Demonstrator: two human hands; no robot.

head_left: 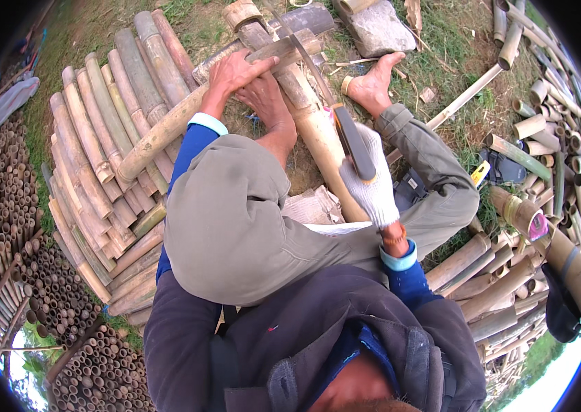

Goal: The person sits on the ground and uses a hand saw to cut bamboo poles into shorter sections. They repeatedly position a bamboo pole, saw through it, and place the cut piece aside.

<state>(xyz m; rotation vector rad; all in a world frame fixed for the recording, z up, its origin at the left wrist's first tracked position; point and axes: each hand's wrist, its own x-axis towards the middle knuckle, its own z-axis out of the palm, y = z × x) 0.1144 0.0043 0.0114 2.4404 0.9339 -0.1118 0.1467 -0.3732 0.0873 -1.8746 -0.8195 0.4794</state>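
Observation:
My left hand [234, 77] is closed over a bamboo pole [165, 130], with the index finger stretched along it. The pole slants from the lower left up to the right, and my bare left foot [266, 99] is right beside the hand. In a white knitted glove, my right hand [371, 180] grips the black and orange handle of a handsaw [355, 141]. Its blade crosses the pole near the far end, to the right of my left hand; how deep it sits cannot be made out. Beneath the pole lies a thicker bamboo piece [325, 145], running toward my lap.
Cut bamboo lengths [91, 144] lie stacked at the left, with more piles [496, 281] at the right. A stone block [380, 29] sits at the far side near my right foot [373, 89]. A yellow-handled tool [481, 173] lies beyond my right knee.

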